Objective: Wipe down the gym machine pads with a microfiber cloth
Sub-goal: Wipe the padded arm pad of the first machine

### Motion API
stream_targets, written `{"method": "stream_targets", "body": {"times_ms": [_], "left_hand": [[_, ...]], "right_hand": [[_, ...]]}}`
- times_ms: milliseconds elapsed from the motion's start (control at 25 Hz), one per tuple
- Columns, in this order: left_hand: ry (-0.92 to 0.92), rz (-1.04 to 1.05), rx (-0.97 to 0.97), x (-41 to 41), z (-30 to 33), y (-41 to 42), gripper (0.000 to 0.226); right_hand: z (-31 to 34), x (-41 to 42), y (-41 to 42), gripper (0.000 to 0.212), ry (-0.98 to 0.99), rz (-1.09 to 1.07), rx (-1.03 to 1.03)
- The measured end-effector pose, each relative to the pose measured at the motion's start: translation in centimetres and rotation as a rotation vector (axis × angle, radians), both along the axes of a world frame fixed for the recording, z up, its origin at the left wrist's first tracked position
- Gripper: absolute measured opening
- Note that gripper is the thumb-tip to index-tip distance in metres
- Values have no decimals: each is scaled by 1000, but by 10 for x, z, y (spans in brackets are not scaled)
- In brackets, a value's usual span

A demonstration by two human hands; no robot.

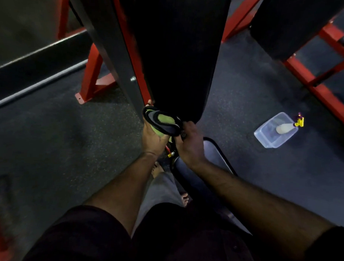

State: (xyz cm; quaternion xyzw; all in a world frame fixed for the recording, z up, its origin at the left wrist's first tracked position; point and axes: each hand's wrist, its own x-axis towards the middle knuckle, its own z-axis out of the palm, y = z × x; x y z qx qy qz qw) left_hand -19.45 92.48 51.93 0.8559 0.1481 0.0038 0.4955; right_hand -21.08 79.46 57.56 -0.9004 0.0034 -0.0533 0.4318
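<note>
A long black back pad [177, 52] of the gym machine runs from the top of the view down to the middle. At its lower end, a folded green and grey microfiber cloth [161, 122] lies in my left hand [153, 137], whose fingers curl under it. My right hand [188, 144] grips the cloth's right edge, just below the pad's tip. The dark seat pad [215, 157] lies under my right wrist.
Red and grey steel frame bars [115, 56] stand left of the pad; another red frame [325, 81] with a black pad stands at the upper right. A clear plastic tub [264, 135] holding a spray bottle [288, 128] sits on the dark rubber floor to the right.
</note>
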Motion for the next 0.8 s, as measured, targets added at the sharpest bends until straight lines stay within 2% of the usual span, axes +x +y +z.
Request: {"method": "stream_targets", "body": {"times_ms": [160, 240, 280, 320, 400, 440, 480, 520, 600, 680, 760, 800], "left_hand": [[239, -128, 178, -14, -20, 1, 87], [331, -159, 145, -23, -17, -4, 78], [351, -114, 87, -27, -15, -8, 76], [348, -64, 34, -28, -11, -14, 77], [360, -9, -65, -27, -1, -18, 73], [387, -13, -132, -26, 2, -16, 62], [427, -34, -165, -27, 8, -13, 52], [459, -29, -216, -28, 7, -3, 47], [457, -95, -221, -26, 46, 1, 48], [415, -141, -225, -22, 72, 5, 48], [352, -217, -158, -9, 95, 12, 62], [281, -302, -248, -1, 100, 19, 69]], "right_hand": [[-26, -5, -1, 15, 171, -48, -24], [-44, -7, -2, 19, 299, -75, -12], [-55, -8, -2, 21, 378, -147, 59], [-61, -10, -1, 20, 496, -282, 205], [-65, -13, 10, 25, 842, -619, 702], [-60, -14, 19, 34, 1041, -678, 978], [-56, -15, 28, 45, 1153, -648, 1227], [-54, -15, 37, 58, 1175, -593, 1451], [-44, -9, 53, 80, 1077, -600, 1821], [-40, 2, 64, 86, 1002, -704, 1967], [-37, 14, 69, 81, 961, -805, 1962], [-35, 18, 69, 80, 947, -839, 1949]]}}
